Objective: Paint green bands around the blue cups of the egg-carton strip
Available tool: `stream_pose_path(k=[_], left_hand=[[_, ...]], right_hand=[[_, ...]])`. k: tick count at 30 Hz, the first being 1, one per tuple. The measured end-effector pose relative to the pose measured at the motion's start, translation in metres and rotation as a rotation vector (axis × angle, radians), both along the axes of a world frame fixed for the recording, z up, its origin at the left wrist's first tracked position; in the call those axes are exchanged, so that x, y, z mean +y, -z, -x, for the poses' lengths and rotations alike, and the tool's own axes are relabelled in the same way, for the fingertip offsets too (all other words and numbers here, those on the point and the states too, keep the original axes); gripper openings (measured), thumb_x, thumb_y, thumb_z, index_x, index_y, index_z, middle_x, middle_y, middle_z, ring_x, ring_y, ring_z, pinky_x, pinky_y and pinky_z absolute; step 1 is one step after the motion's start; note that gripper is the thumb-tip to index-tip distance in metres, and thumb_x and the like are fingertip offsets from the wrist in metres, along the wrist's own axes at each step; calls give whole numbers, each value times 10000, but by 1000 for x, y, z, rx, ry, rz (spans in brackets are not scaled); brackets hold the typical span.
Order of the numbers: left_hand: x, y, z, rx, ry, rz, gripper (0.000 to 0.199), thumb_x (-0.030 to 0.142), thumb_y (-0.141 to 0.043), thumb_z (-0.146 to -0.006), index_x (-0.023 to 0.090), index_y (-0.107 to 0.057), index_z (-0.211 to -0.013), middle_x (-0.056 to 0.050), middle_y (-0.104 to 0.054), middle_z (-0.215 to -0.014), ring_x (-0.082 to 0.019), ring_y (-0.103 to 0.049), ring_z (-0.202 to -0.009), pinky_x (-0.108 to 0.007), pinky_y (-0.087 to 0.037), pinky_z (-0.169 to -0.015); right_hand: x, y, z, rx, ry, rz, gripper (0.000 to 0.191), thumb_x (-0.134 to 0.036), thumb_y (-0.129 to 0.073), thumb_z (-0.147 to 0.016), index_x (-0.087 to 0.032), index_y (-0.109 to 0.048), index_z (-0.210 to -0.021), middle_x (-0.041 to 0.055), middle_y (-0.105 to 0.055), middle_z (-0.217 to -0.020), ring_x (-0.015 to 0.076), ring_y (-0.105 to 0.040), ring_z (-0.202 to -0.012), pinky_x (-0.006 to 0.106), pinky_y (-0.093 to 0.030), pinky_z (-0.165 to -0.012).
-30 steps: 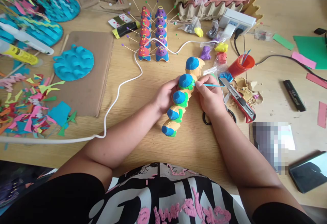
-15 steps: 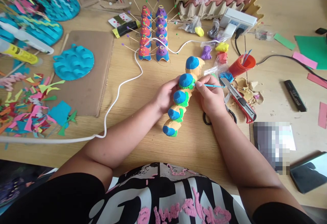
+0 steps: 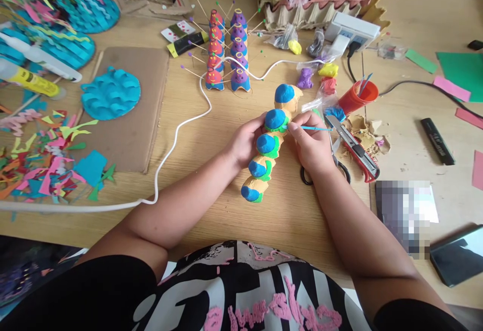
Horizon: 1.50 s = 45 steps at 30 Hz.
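Observation:
My left hand [image 3: 247, 142] holds a strip of egg carton cups [image 3: 290, 103] from its left side, fingers closed behind it. Each cup has a blue clay top, and all but the farthest carry green clay along the lower side. In my right hand [image 3: 311, 140] a thin blue stick [image 3: 315, 128] is pinched between thumb and fingers. Its tip touches the green clay on the second cup from the far end. Scissors [image 3: 344, 170] lie partly hidden under my right wrist.
A red box cutter [image 3: 354, 147] and an orange cup [image 3: 360, 94] with sticks stand right of my hands. Clay lumps lie beyond. Decorated carton strips [image 3: 239, 57] sit ahead, a white cable [image 3: 175, 135] crosses leftward, and paper scraps [image 3: 49, 160] cover the left.
The stick's tip has shifted very slightly along the green clay. Both hands keep their hold, and the view has moved a touch.

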<state>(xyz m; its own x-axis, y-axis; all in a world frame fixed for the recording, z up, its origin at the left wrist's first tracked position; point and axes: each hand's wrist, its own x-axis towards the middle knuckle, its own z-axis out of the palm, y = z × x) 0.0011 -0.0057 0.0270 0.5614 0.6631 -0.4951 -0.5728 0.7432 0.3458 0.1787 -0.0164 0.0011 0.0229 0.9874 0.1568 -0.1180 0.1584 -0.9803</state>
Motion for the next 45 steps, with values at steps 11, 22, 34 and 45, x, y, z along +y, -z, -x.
stream_pose_path(k=[11, 22, 34, 45], left_hand=[[-2, -2, 1, -29, 22, -76, 442, 412, -493, -1115, 179, -652, -774, -3, -615, -558, -140, -598, -425, -230, -489, -411], [-1, 2, 1, 19, 31, -105, 424, 427, -489, -1114, 175, -737, -878, -31, -698, -643, -163, -651, -489, -257, -526, -477], [-2, 2, -2, 12, -19, -50, 396, 411, -528, -1107, 178, -719, -851, -18, -689, -641, -145, -648, -468, -223, -496, -469], [1, 2, -4, 40, -31, 18, 349, 461, -656, -1038, 205, -705, -806, 6, -654, -572, -151, -615, -429, -238, -479, -455]], right_hand=[[-1, -5, 1, -12, 24, -25, 523, -662, -950, -775, -247, -633, -786, -39, -583, -757, 125, -471, -699, 296, -371, -663], [-2, -6, 1, -13, -13, -54, 505, -640, -950, -788, -252, -629, -765, -28, -629, -781, 139, -531, -736, 306, -437, -695], [-5, -14, 4, -65, 18, -39, 548, -669, -975, -734, -246, -626, -752, -34, -608, -738, 131, -512, -696, 295, -426, -655], [-5, -13, 3, -151, 55, -80, 542, -682, -957, -753, -248, -634, -768, -35, -611, -752, 134, -525, -707, 327, -433, -699]])
